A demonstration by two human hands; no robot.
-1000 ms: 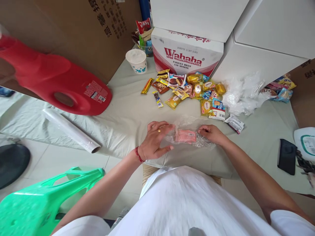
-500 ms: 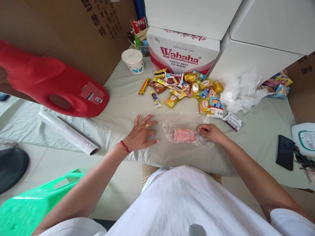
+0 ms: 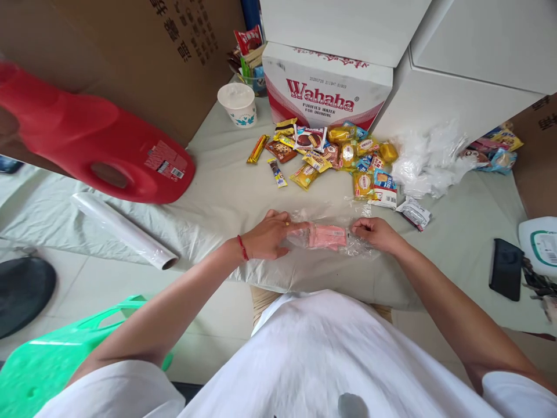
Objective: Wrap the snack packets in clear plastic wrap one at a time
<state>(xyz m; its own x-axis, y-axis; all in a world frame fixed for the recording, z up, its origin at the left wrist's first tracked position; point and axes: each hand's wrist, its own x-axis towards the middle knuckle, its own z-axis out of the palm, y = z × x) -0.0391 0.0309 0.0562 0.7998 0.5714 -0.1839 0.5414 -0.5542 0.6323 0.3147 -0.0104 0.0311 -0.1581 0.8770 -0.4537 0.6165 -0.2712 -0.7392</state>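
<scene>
A clear plastic bag [image 3: 360,248] lies on the cloth in front of me, with pink packets [image 3: 327,237] inside it. My right hand [image 3: 375,233] pinches the right end of the bag, closed on the film. At the left end, my left hand [image 3: 270,235] reaches in with its index finger stretched onto the bag, the tip at the edge of the pink packets. Its thumb stands apart, the other fingers are partly bent, and nothing is gripped in it.
Beyond the bag lies a pile of wrapped snacks [image 3: 319,152], with crumpled clear bags [image 3: 429,159] to its right. A paper cup [image 3: 237,105], a Wahaba box [image 3: 326,87], a red jug [image 3: 100,148], a film roll [image 3: 124,231] and a phone [image 3: 506,269] surround the area.
My left hand has moved right from beside the bag, its spread fingers drawing in and the index finger now touching the bag. The right hand keeps its pinch in nearly the same place.
</scene>
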